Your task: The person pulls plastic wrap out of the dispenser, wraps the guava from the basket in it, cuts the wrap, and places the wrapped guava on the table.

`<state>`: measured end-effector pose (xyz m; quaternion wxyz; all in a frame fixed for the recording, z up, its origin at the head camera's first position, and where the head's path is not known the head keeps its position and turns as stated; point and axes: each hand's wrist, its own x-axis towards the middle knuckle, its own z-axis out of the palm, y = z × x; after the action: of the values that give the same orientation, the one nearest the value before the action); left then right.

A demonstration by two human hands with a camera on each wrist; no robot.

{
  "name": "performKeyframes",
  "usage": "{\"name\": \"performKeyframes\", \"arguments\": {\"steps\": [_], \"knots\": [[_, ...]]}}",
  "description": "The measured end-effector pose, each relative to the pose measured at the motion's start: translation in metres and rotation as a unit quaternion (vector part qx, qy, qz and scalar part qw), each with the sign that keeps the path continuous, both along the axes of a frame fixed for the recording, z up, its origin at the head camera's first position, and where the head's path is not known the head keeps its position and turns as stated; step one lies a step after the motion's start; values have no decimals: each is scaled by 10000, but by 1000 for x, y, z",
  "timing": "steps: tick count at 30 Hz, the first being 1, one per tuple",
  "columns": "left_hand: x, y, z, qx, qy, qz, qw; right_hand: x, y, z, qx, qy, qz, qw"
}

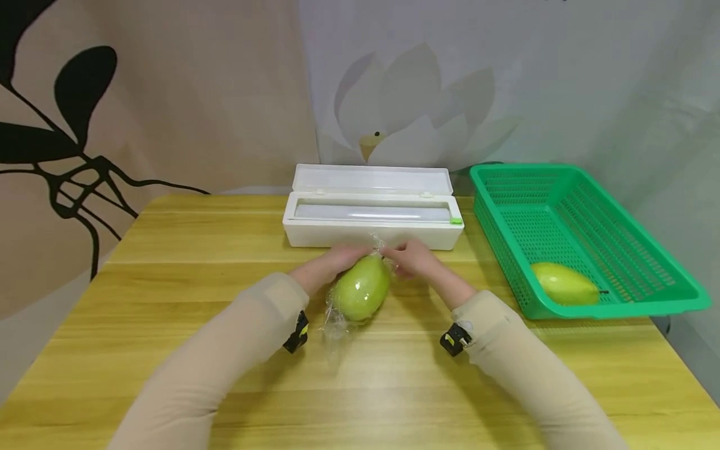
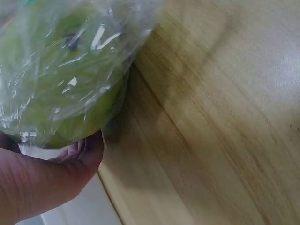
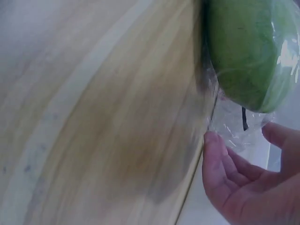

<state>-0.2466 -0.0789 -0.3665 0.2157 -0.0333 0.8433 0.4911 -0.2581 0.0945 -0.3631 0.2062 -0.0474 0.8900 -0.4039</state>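
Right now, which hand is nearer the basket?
Right. The right hand is left of the basket, right of the pear; the left hand is farther left, on the pear's other side.

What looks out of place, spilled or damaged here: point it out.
Nothing looks spilled or damaged. Only the green basket stands out: in the head view, its right side appears to jut past the edge of the table.

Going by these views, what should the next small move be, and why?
Probably for the right hand to gather the loose cling film beyond the stem and fold it against the wrapped pear. That film juts past the stem in crinkled folds, and the hand's thumb and fingers are on either side of it, so tucking that end seems the handiest step.
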Motion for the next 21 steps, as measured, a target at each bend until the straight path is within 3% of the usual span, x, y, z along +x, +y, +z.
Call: {"name": "performKeyframes", "arguments": {"steps": [6,9,14,17,21], "knots": [[5,-2,6,152,-745,343,9965,-2,-5,-2,-438,-170,21,9989],[6,-4,7,304,-889,362,9949,-4,-7,-1,-705,-190,-22,9973],[7,-8,8,331,-591,393,9969,-5,-11,0,-949,-87,194,9953],[6,-9,4,244,-304,492,9980,-5,-12,-3,-969,167,372,9945],[6,-9,1,355,-205,712,9966,-4,-12,-5,-1086,478,386,9922]]}}
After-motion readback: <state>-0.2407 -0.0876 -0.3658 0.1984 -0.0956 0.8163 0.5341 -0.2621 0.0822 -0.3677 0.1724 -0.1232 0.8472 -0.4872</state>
